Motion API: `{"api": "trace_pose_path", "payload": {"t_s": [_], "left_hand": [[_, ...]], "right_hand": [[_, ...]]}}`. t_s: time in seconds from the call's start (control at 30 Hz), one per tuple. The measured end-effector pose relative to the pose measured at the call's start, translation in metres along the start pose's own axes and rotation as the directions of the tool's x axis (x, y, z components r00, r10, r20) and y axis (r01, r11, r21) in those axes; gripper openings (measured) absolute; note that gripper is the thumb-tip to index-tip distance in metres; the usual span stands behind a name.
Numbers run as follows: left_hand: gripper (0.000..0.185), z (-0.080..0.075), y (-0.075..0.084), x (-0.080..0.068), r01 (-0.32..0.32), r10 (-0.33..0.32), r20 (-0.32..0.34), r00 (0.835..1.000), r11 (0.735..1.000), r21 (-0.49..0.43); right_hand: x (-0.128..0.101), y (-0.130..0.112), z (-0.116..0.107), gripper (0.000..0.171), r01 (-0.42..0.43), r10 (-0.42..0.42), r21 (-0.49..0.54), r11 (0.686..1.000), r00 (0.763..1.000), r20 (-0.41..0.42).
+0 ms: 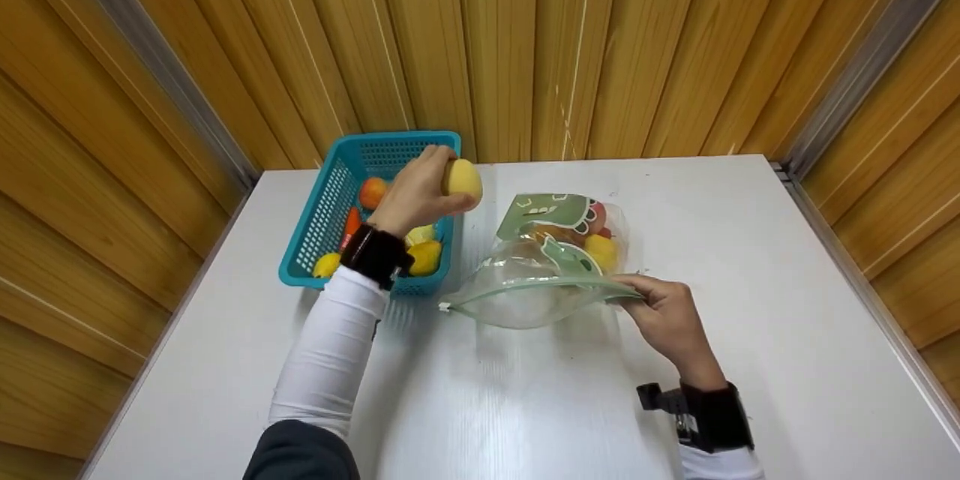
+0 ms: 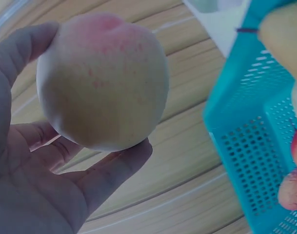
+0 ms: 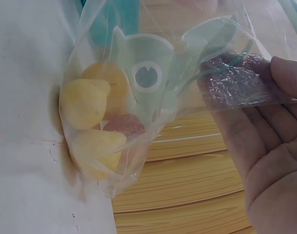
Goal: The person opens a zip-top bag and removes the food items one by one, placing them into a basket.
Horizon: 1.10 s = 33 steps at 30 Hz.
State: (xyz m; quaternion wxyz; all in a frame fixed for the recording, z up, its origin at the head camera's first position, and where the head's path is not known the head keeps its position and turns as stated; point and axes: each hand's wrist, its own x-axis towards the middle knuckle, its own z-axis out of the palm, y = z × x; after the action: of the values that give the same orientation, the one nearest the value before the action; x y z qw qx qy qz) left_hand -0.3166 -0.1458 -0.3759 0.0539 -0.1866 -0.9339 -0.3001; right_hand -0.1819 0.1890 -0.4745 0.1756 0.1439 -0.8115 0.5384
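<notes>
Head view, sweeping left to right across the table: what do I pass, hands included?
Teal basket with fruit → left hand holding a pale yellow peach above the basket's right rim → clear zip bag with a green dinosaur print and fruit inside → right hand pinching the bag's open edge.

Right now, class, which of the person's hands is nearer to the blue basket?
Left. The left hand is over the blue basket's right rim, gripping a peach. The right hand is farther right, pinching the clear bag's open edge.
</notes>
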Motion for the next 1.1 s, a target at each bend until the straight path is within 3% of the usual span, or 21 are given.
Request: {"api": "trace_pose_path", "payload": {"t_s": [0.3,0.63,0.83,0.97,1.1], "left_hand": [[0.068,0.011,-0.035,0.023,0.160,-0.159,-0.019,0.987,0.985,0.066],[0.075,0.022,-0.058,0.025,0.306,-0.309,0.020,0.951,0.948,0.082],[0.078,0.032,-0.070,0.025,0.354,-0.359,0.047,0.932,0.932,0.080],[0.080,0.030,-0.068,0.025,0.375,-0.379,0.073,0.922,0.925,0.068],[0.062,0.027,-0.065,0.026,0.363,-0.381,0.160,0.911,0.923,0.127]], "right_hand": [[-0.001,-0.002,0.000,0.021,-0.014,0.014,0.010,1.000,1.000,0.002],[-0.002,0.000,-0.001,0.022,0.000,0.000,0.005,1.000,1.000,-0.010],[-0.002,0.000,0.000,0.021,0.007,-0.007,0.029,1.000,1.000,-0.010],[-0.001,0.001,0.000,0.021,0.003,-0.003,0.024,1.000,1.000,-0.016],[-0.001,0.002,-0.001,0.020,0.015,-0.014,0.017,1.000,1.000,-0.024]]}}
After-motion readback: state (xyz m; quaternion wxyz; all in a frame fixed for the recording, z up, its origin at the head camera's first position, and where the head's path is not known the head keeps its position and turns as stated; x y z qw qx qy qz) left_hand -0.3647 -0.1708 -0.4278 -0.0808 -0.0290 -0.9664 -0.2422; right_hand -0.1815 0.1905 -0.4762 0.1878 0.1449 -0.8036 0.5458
